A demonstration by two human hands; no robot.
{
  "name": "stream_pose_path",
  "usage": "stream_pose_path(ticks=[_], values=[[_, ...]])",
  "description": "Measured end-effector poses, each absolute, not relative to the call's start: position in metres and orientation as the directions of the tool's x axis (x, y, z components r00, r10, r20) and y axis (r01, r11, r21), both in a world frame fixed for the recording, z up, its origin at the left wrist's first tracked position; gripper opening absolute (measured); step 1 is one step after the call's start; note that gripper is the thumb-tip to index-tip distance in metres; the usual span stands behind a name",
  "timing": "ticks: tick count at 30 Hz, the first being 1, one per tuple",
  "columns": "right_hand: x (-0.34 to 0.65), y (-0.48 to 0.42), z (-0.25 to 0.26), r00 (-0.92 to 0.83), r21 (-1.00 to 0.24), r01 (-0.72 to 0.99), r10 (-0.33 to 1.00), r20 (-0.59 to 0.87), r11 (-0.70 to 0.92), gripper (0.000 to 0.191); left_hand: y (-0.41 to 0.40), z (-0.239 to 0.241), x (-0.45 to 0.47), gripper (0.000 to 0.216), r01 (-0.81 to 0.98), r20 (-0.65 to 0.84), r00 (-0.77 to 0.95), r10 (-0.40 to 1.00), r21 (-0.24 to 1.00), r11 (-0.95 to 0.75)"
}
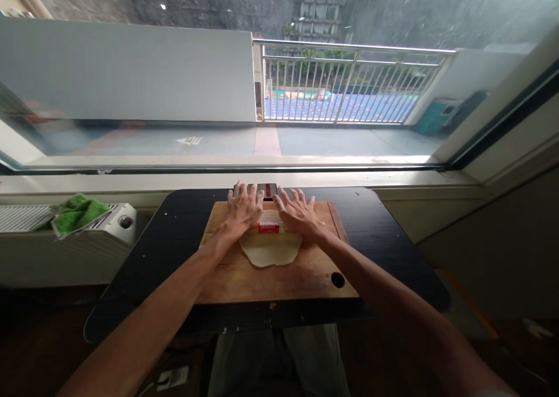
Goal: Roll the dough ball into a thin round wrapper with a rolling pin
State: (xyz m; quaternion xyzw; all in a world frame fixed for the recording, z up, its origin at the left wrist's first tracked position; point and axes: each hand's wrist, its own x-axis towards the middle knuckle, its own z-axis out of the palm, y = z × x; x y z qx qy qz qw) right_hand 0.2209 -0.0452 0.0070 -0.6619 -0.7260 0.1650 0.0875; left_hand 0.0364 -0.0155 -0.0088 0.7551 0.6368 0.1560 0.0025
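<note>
A flat sheet of pale dough lies on a wooden cutting board. Across its far part sits a pale, partly see-through thing with a red printed label; it looks like a rolling pin, but its ends are hidden under my palms. My left hand rests at its left side, fingers stretched forward and apart, whitish at the tips. On the right side, my right hand lies likewise with spread fingers. Neither hand wraps round anything.
The board lies on a black table before a window. A dark flat box with a red mark is at the table's far edge. To the left stands a white radiator with a green cloth on it. The board has a round hole near its right corner.
</note>
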Motion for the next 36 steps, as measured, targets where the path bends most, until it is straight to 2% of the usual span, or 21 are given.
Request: stream_pose_path(ticks=[8, 11, 15, 22, 28, 32, 36], values=[[0.216, -0.093, -0.01, -0.153, -0.222, 0.96, 0.984, 0.092, 0.17, 0.071, -0.07, -0.017, 0.028, 0.065, 0.949, 0.226, 0.153, 0.962, 0.238, -0.206], [0.215, -0.097, -0.012, -0.143, -0.219, 0.961, 0.981, 0.131, 0.169, 0.07, -0.077, -0.015, 0.028, 0.065, 0.951, 0.22, 0.13, 0.967, 0.247, -0.184], [0.217, -0.079, -0.007, -0.13, -0.291, 0.945, 0.988, 0.084, 0.15, 0.071, -0.054, -0.013, 0.031, 0.067, 0.941, 0.22, 0.147, 0.964, 0.268, -0.205], [0.221, -0.039, 0.006, -0.167, -0.422, 0.896, 0.985, -0.041, 0.134, 0.072, -0.005, -0.012, 0.04, 0.067, 0.951, 0.258, 0.151, 0.954, 0.224, -0.211], [0.217, -0.059, 0.006, -0.152, -0.326, 0.935, 0.988, -0.004, 0.143, 0.069, -0.025, -0.022, 0.034, 0.069, 0.951, 0.231, 0.15, 0.961, 0.234, -0.204], [0.213, -0.081, 0.001, -0.147, -0.284, 0.946, 0.988, 0.057, 0.157, 0.071, -0.051, -0.024, 0.029, 0.067, 0.955, 0.296, 0.127, 0.947, 0.22, -0.197], [0.212, -0.085, 0.0, -0.142, -0.28, 0.946, 0.986, 0.086, 0.161, 0.071, -0.058, -0.019, 0.03, 0.066, 0.95, 0.34, 0.176, 0.924, 0.188, -0.251]])
